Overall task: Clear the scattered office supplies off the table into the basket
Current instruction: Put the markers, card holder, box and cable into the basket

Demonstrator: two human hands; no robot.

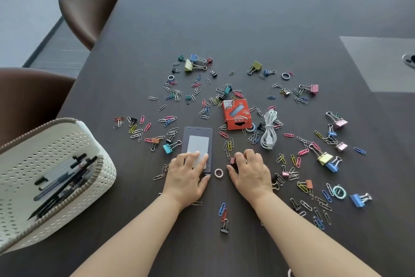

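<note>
A: Where do we have our hands just now?
B: Our left hand (186, 178) lies flat in the lower middle of the frame, fingers straight and resting on the near end of the clear card holder (197, 140); it grips nothing.
A: And the other one?
B: Our right hand (249, 173) sits just to the right of it, knuckles up, fingers curled down onto the bench (224, 18). A small red clip (232, 160) touches the tip of the forefinger, but we cannot tell whether we have hold of it or merely touch it.
A: What do we see between the two hands?
B: A pink ring (218, 173), close to both thumbs.
A: Where is the basket?
B: The white perforated basket (33, 153) stands at the lower left of the frame, near the bench's left edge, apart from our left hand, and we see dark pens (65, 178) lying inside it.
A: And the rest of the supplies?
B: Out on the bench. Coloured paper clips (173, 94) are strewn across the middle of the frame, with binder clips (325, 158) among them, the larger ones mostly toward the right. An orange box (235, 114) lies above our right hand, and a coiled white cable (269, 131) just to the right of that box.
A: Anything else?
B: Two brown chairs (87, 9) at the left of the frame, one at the upper left, the other just behind the basket
</note>
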